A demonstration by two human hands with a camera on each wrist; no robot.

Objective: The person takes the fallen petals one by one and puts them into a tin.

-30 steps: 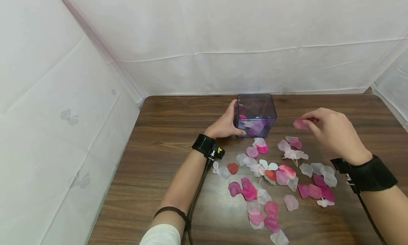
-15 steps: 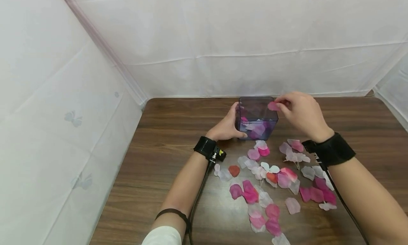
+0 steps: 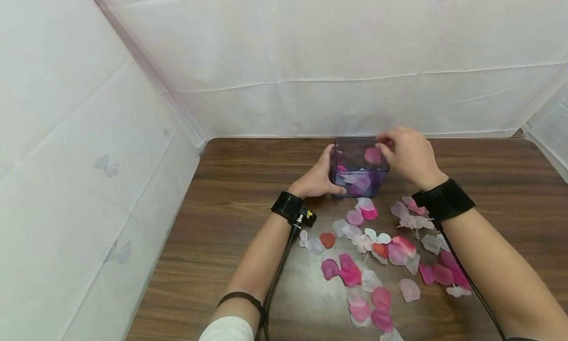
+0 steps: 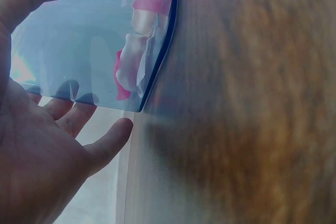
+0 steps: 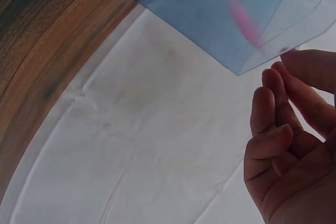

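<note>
Here, my left hand (image 3: 316, 177) rested against the left wall of the clear purple box (image 3: 358, 166), fingers fairly straight and thumb at its near corner, steadying it rather than clutching it. The box stood on the wooden table (image 3: 230, 193) toward the far edge, about midway along it, with petals already lying in its bottom. My right hand (image 3: 408, 156) hovered at the box's right rim, fingers loosely bent and holding nothing that I could make out. A pink petal (image 3: 372, 155) showed inside the box just beside those fingertips, apart from them. The loose petals (image 3: 370, 255), pink, red and white, lay scattered on the table between the box and the near edge.
</note>
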